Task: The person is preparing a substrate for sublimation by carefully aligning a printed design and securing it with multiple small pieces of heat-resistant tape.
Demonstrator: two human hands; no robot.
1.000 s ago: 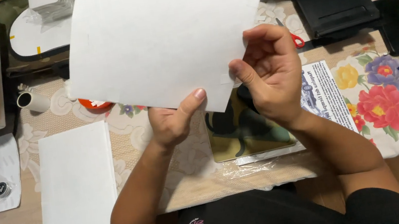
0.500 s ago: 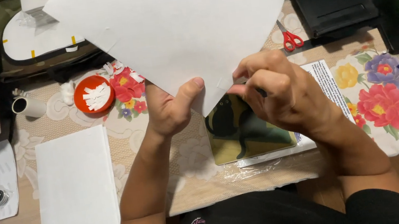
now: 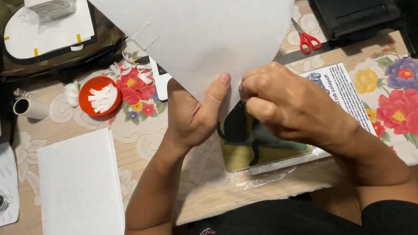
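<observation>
between both hands [image 3: 240, 110], white sheet's [image 3: 202, 21] corner

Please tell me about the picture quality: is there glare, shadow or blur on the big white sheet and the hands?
Head view: the large white paper sheet is brightly and evenly lit, nearly washed out, without hard glare; the left hand and right hand pinch its lower corner and look sharp, unblurred; they cast soft shadow on the dark green and yellow card below; the red-handled scissors are in focus.
</observation>
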